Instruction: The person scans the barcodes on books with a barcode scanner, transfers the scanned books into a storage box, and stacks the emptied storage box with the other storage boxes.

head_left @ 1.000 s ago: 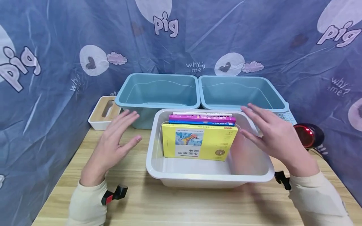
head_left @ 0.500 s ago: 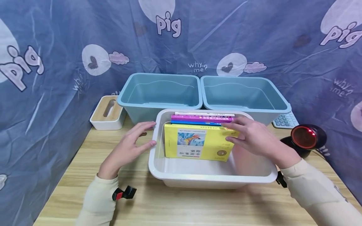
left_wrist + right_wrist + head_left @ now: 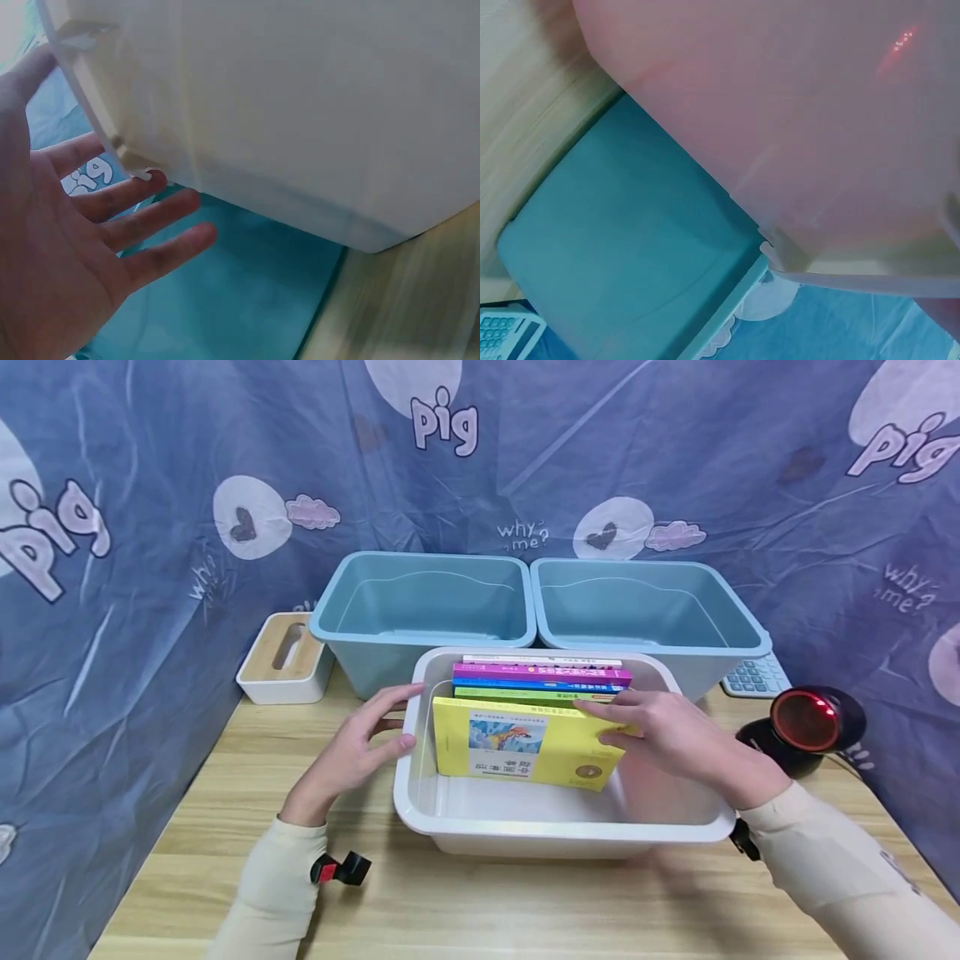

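Observation:
A white plastic bin [image 3: 525,832] sits on the table with several thin books standing in it. Frontmost is a yellow book [image 3: 465,760] with a picture on its cover, its top leaning toward me. My right hand [image 3: 675,739] pinches this book at its upper right, thumb on the cover and fingertips at the top edge. Behind it show the spines of a green book [image 3: 510,694], a blue book [image 3: 517,682], a purple book [image 3: 540,673] and a white one. My left hand [image 3: 348,760] rests its fingertips at the bin's left rim, fingers spread and fairly straight in the left wrist view.
Two blue bins, a left one [image 3: 390,668] and a right one [image 3: 675,672], stand behind the white bin. A tissue box [image 3: 273,687] with a wooden lid is at the left. At the right are a light-blue calculator [image 3: 757,677] and a black device [image 3: 806,722] glowing red.
My right hand has come in from the right and taken hold of the yellow book, tipping its top toward me and exposing the green book. My left hand has moved right to the bin's rim.

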Demonstrator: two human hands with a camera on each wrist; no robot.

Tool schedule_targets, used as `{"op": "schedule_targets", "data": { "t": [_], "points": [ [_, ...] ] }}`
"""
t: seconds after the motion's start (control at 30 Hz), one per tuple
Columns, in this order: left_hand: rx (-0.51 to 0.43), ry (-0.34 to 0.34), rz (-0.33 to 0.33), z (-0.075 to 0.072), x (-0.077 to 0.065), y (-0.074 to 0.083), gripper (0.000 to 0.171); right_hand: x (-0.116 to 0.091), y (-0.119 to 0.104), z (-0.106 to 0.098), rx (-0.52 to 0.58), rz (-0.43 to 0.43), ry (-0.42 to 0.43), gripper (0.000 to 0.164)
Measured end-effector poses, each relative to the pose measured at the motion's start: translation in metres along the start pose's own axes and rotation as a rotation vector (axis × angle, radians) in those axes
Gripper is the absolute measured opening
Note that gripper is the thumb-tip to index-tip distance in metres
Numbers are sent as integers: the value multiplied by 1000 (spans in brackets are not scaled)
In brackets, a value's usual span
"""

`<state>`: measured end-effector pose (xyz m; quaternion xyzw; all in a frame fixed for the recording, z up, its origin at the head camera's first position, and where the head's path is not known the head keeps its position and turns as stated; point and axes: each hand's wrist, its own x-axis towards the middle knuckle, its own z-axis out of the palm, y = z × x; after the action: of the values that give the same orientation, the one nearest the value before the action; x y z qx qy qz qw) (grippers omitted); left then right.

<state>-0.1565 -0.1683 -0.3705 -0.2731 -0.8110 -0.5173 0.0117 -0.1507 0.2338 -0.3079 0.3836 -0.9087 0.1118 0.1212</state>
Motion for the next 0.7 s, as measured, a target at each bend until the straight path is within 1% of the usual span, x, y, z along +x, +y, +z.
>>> {"op": "schedule_targets", "data": {
  "t": [0.2, 0.3, 0.47, 0.5, 0.57, 0.63, 0.7],
  "points": [
    [-53, 19, 30, 5, 1, -2, 62, -1, 0, 3, 56, 8, -48, 64],
    [-82, 38, 37, 8, 1, -4, 61, -2, 1, 4, 71, -27, -29, 66],
    [-99, 59, 41, 13, 1, -7, 59, -4, 2, 5, 66, -150, 83, 61],
    [-98, 63, 43, 14, 1, -7, 59, -5, 2, 5, 62, -177, 111, 58],
    [-92, 74, 47, 16, 2, -8, 59, -5, 2, 4, 65, -226, 169, 44],
    [-87, 84, 55, 18, 2, -8, 59, -5, 1, 2, 65, -261, 230, 34],
    [-83, 95, 61, 20, 3, -8, 58, -5, -1, -1, 71, -288, 288, 34]
  ]
}}
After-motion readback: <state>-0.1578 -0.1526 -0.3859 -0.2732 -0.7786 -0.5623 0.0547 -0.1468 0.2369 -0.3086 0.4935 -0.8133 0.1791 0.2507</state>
